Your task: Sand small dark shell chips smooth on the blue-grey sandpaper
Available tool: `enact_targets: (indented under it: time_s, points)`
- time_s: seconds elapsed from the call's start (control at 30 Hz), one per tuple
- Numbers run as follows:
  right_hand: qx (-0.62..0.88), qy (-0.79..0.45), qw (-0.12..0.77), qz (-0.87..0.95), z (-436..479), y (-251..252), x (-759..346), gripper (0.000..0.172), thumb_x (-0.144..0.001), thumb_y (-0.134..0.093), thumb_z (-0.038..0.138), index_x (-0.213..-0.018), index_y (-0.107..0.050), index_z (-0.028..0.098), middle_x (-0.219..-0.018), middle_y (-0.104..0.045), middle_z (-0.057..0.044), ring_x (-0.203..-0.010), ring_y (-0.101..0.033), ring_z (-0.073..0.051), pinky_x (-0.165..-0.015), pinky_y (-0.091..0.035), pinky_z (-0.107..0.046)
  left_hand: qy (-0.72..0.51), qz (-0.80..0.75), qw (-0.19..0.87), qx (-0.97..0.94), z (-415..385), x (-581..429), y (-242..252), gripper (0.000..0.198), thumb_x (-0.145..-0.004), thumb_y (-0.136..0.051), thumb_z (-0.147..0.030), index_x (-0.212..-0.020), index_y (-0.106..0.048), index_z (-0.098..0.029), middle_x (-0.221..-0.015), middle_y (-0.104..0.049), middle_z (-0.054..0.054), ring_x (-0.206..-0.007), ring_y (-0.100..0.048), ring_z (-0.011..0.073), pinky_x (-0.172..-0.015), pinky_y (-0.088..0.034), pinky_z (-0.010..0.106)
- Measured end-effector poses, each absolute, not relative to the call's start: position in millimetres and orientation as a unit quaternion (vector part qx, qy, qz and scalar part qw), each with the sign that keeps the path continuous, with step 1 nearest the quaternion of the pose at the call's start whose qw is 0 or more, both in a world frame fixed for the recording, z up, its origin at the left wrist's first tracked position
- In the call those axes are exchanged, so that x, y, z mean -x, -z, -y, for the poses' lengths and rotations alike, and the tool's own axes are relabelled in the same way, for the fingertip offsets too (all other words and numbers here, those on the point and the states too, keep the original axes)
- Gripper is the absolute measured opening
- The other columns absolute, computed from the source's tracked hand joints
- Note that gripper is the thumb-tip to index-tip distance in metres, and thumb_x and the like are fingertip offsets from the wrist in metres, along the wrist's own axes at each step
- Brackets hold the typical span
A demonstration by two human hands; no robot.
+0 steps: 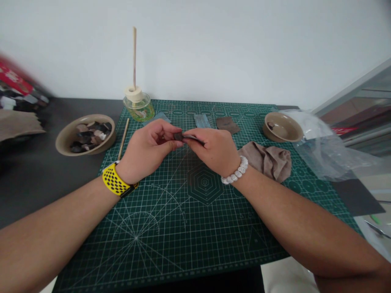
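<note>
My left hand [149, 148] pinches a small dark brown piece [178, 136] between thumb and fingertips, above the green cutting mat [152, 252]. My right hand [214, 148] is closed on a thin, flat dark strip [193, 138], which looks like folded sandpaper. Its near end meets the small brown piece, or nearly so; fingers hide the exact contact. Beyond my hands lie a blue-grey sheet piece [202, 121], another blue-grey sheet [161, 118] and a brown square [227, 125]. A crumpled brown cloth [270, 160] rests beside my right wrist.
At the left, a tan bowl [62, 142] holds several small dark and brown pieces. A glass jar [139, 108] with an upright stick stands behind a thin wooden stick [123, 139]. Another bowl [285, 127] with one dark piece sits right, near clear plastic [324, 150]. A white wall [214, 49] closes the back.
</note>
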State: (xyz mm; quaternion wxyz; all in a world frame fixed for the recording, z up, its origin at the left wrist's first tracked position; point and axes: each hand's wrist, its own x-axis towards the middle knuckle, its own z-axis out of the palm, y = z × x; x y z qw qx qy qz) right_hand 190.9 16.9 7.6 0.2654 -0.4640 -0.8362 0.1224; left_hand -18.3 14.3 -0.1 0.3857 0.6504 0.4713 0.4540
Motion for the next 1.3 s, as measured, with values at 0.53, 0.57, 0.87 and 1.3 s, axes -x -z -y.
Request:
enact_targets:
  time_s: [0.53,0.57,0.87,1.3]
  points:
    - [0.457,-0.147,0.298,0.825,-16.2,-3.3,-190.0,0.023,-0.104,-0.070,0.021,-0.119,-0.087,0.022,-0.116,-0.091,-0.004,-0.108,-0.085,-0.024,-0.091,-0.056,-0.032,-0.432,-0.475,0.352,-0.681,-15.5,21.9,1.7,0.021,-0.083,-0.083,-0.029,-0.103,-0.081,-0.022,-0.087,-0.075,0.001,-0.079,-0.068,0.0194,-0.073,-0.056,0.033]
    - [0.460,-0.147,0.296,0.824,-16.2,-3.2,-189.9,0.022,-0.104,-0.071,0.021,-0.118,-0.088,0.021,-0.114,-0.091,-0.005,-0.107,-0.085,-0.025,-0.089,-0.055,-0.032,-0.428,-0.476,0.352,-0.683,-15.4,22.0,1.8,0.022,-0.083,-0.083,-0.029,-0.104,-0.081,-0.022,-0.087,-0.075,0.001,-0.079,-0.068,0.0193,-0.073,-0.056,0.034]
    - [0.477,-0.156,0.299,0.812,-14.8,-5.7,-188.5,0.017,-0.103,-0.073,0.025,-0.108,-0.090,0.025,-0.102,-0.091,-0.002,-0.098,-0.083,-0.023,-0.082,-0.051,-0.032,-0.428,-0.476,0.348,-0.686,-14.4,20.3,-1.2,0.021,-0.084,-0.081,-0.029,-0.102,-0.079,-0.020,-0.086,-0.072,0.001,-0.078,-0.067,0.0189,-0.074,-0.056,0.034]
    - [0.489,-0.164,0.300,0.803,-16.8,-2.6,-186.9,0.019,-0.099,-0.072,0.025,-0.107,-0.089,0.022,-0.101,-0.090,-0.004,-0.097,-0.083,-0.026,-0.084,-0.051,-0.034,-0.410,-0.485,0.334,-0.696,-14.3,21.0,-0.2,0.020,-0.086,-0.081,-0.028,-0.105,-0.080,-0.022,-0.088,-0.075,0.001,-0.078,-0.069,0.0194,-0.074,-0.056,0.034]
